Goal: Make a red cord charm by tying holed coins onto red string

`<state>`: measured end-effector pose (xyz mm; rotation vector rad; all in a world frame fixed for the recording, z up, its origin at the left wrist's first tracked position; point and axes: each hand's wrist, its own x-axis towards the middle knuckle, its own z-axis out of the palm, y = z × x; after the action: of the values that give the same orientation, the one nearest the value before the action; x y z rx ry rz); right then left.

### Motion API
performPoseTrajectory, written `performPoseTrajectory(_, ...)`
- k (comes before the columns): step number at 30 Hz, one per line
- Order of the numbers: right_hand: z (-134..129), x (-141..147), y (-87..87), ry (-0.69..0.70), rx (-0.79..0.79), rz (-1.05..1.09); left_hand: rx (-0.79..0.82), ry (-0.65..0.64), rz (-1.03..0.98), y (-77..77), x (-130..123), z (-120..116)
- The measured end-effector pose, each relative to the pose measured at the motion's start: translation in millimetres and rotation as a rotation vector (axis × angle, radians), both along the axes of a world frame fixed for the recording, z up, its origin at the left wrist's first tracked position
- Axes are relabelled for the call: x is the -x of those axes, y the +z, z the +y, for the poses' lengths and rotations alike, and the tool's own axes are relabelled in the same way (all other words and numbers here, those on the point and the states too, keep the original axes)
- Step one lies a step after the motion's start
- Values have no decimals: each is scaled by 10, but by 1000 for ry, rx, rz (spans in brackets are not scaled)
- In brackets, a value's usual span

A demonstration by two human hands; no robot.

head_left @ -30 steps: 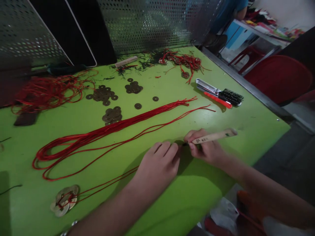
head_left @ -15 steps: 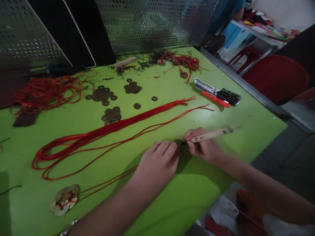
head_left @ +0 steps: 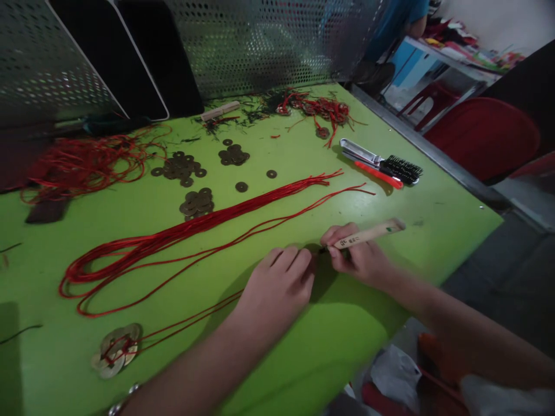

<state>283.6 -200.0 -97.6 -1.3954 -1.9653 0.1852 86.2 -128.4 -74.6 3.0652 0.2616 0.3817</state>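
Low on the table, my left hand is closed with its fingertips curled down and hidden from me. Two thin red cords run under it from a knotted cluster of brass coins at lower left. Just right of it, my right hand pinches a pale wooden-handled tool with printed characters on the handle. Its dark tip points at my left fingertips; the tip's shape is too dim to make out. A long folded bundle of red cord lies beyond both hands.
Loose coins lie in small piles behind the cord bundle. A tangle of red cord is at left. A hairbrush lies at right, with finished-looking corded coins behind it. Perforated metal panel borders the back. Another person sits beyond.
The tool's handle tilts slightly and shifts a little to the left with my right hand. My left hand stays nearly still. The whole view drifts slightly.
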Motion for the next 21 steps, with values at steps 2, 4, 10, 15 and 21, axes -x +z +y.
performPoseTrajectory(2, -3, -4, -6, 3, 6, 2, 12, 18, 0, 5, -4, -4)
performPoseTrajectory(4, -8, -8, -8, 14, 12, 1, 17, 30, -3, 13, -5, -6)
performPoseTrajectory(10, -17, -2, -9, 4, 5, 24, 5, 27, -11, 19, -8, -5)
performPoseTrajectory(15, -31, -2, -16, -14, 16, 40, 6, 23, 2, 17, -12, -8)
performPoseTrajectory(21, -23, 11, 8, -3, 9, 60, 39, 41, 17, 30, -15, -18)
